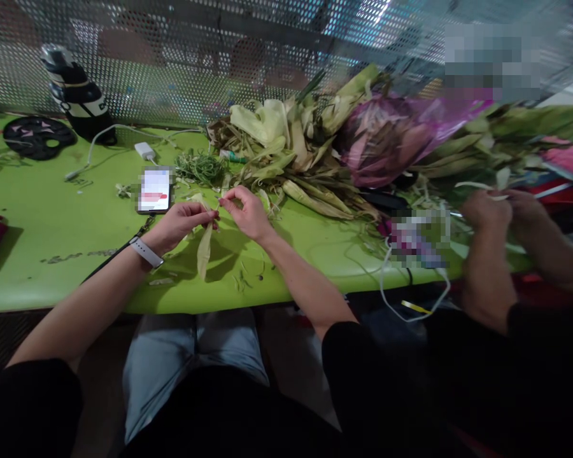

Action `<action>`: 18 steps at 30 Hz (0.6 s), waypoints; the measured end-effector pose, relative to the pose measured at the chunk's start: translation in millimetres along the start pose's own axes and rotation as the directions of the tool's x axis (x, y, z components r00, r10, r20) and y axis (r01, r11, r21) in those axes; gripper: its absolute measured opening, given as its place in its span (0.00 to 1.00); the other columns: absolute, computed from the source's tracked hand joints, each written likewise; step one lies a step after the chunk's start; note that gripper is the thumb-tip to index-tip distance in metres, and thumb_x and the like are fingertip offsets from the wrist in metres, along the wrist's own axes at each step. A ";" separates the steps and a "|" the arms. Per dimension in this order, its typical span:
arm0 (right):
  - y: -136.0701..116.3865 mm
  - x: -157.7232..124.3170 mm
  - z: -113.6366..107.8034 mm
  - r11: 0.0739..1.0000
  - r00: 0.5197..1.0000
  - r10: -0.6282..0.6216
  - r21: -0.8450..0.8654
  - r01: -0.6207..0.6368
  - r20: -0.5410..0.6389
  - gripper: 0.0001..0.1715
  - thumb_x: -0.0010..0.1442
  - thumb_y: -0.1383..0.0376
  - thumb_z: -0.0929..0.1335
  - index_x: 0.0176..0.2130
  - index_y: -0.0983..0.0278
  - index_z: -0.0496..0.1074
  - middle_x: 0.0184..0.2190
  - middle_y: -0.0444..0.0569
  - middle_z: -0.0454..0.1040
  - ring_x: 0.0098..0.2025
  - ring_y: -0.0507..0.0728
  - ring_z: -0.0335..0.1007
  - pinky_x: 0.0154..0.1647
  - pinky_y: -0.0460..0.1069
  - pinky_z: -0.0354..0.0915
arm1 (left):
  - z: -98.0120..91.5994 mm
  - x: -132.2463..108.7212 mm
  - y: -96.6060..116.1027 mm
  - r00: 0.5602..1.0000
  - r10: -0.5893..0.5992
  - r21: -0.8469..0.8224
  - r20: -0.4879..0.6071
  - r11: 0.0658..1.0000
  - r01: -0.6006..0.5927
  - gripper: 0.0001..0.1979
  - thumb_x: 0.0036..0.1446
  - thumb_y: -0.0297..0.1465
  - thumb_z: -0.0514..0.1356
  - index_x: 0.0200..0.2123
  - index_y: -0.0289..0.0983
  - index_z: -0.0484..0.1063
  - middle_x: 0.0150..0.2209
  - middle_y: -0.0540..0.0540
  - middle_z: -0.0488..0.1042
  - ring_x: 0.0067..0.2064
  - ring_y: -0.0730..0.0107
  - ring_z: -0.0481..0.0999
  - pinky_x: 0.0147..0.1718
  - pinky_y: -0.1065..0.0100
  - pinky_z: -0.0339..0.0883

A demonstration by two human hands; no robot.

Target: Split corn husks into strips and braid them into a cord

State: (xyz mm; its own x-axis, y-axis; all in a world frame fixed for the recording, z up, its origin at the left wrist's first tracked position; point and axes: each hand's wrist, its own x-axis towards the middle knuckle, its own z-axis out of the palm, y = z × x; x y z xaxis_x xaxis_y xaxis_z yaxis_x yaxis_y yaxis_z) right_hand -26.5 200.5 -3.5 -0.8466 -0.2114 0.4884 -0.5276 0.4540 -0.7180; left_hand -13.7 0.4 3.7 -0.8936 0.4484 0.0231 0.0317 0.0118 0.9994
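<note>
A pale corn husk [204,254] dangles over the green table from my left hand [186,217], whose thumb and fingers pinch it near the top. My right hand [246,213] is closed in a pinch just to the right, fingertips almost meeting those of the left. A thin pale strand of husk seems to run between the two pinches; its ends are hidden by the fingers. Behind my hands lies a small heap of thin green strips [200,166]. A large pile of dry and green corn husks [310,137] rises beyond my right hand.
A phone [155,189] lies beside my left wrist, with a white adapter [144,151] and cable behind it. Farther left are a black mask-like object [39,137] and a dark bottle [82,98]. A pink plastic bag [382,137] and a co-worker's hands [489,210] are at right.
</note>
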 end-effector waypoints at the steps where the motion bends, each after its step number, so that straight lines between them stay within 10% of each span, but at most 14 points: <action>1: 0.2 -0.3 -1.0 1.000 1.000 -0.022 -0.017 0.022 -0.019 0.23 0.66 0.45 0.66 0.33 0.61 0.70 0.36 0.49 0.72 0.43 0.58 0.69 0.50 0.55 0.64 | 0.4 0.3 -1.3 1.000 -0.003 -0.024 -0.017 1.000 0.003 0.13 0.53 0.41 0.70 0.29 0.36 0.80 0.30 0.44 0.81 0.33 0.70 0.75 0.40 0.65 0.67; 7: -15.5 -8.2 -10.7 0.990 0.961 -0.124 -0.095 0.103 -0.247 0.25 0.65 0.42 0.65 0.35 0.60 0.71 0.41 0.52 0.73 0.50 0.60 0.69 0.55 0.58 0.64 | 2.8 3.4 -2.9 0.978 -0.041 -0.233 -0.204 0.972 -0.008 0.12 0.60 0.39 0.64 0.38 0.36 0.80 0.39 0.42 0.82 0.40 0.66 0.77 0.39 0.67 0.67; 12: -22.9 -18.8 3.8 0.980 0.961 0.166 0.076 -0.186 0.222 0.29 0.64 0.40 0.65 0.30 0.62 0.69 0.26 0.44 0.69 0.27 0.51 0.63 0.32 0.49 0.62 | 4.2 1.5 -2.1 0.970 0.057 -0.212 -0.236 0.971 -0.109 0.09 0.55 0.34 0.69 0.38 0.35 0.79 0.40 0.43 0.81 0.42 0.67 0.77 0.44 0.66 0.68; 18: -10.7 -18.5 20.4 0.940 0.947 0.127 0.270 -0.210 0.296 0.27 0.61 0.41 0.67 0.33 0.62 0.71 0.31 0.47 0.76 0.34 0.54 0.71 0.42 0.52 0.67 | 6.0 0.6 -5.6 0.965 0.107 -0.202 -0.240 0.967 -0.157 0.14 0.49 0.36 0.74 0.35 0.36 0.77 0.35 0.46 0.81 0.40 0.67 0.79 0.44 0.64 0.71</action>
State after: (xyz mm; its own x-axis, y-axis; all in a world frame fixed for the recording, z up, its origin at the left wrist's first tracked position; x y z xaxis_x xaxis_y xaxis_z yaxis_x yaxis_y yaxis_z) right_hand -6.6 181.9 -15.0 -0.8892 -0.3985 0.2249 -0.3368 0.2374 -0.9112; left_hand -11.7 6.0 -2.1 -0.9663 0.2194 0.1350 0.0806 -0.2401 0.9674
